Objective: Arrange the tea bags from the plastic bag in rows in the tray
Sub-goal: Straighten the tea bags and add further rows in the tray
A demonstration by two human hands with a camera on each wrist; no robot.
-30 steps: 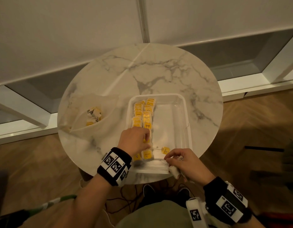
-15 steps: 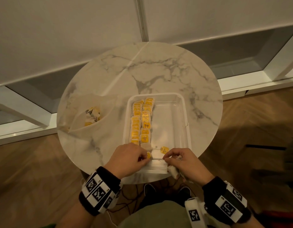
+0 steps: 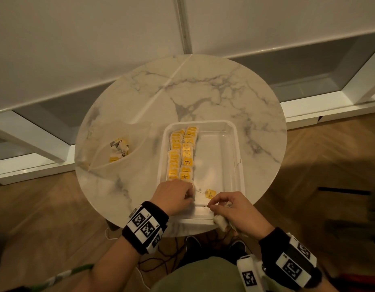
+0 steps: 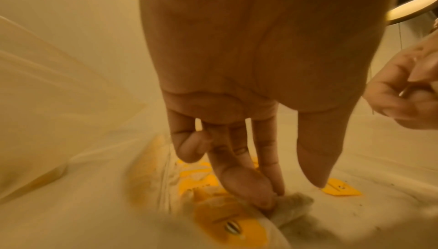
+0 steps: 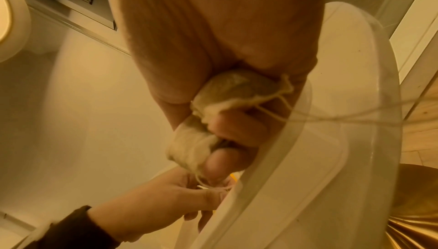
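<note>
A clear plastic tray (image 3: 228, 144) holds two rows of yellow-tagged tea bags (image 3: 183, 153) along its left side. My left hand (image 3: 189, 196) is at the rows' near end. In the left wrist view its fingertips (image 4: 265, 195) press down on a tea bag (image 4: 294, 204), with the thumb held apart. A loose yellow tag (image 3: 210, 193) lies on its string between the hands. My right hand (image 3: 212, 204) is at the tray's near edge. It grips two tea bags (image 5: 237, 88) in its curled fingers and pinches a string.
A limp plastic bag (image 3: 102, 144) with a few tea bags (image 3: 119, 150) lies on the left of the round marble table (image 3: 203, 91). The right half of the tray is bare. The table's near edge lies under my wrists, with wooden floor beyond it.
My left hand has drawn back along the rows from the middle of the tray to the near end. My right hand has stayed at the near edge.
</note>
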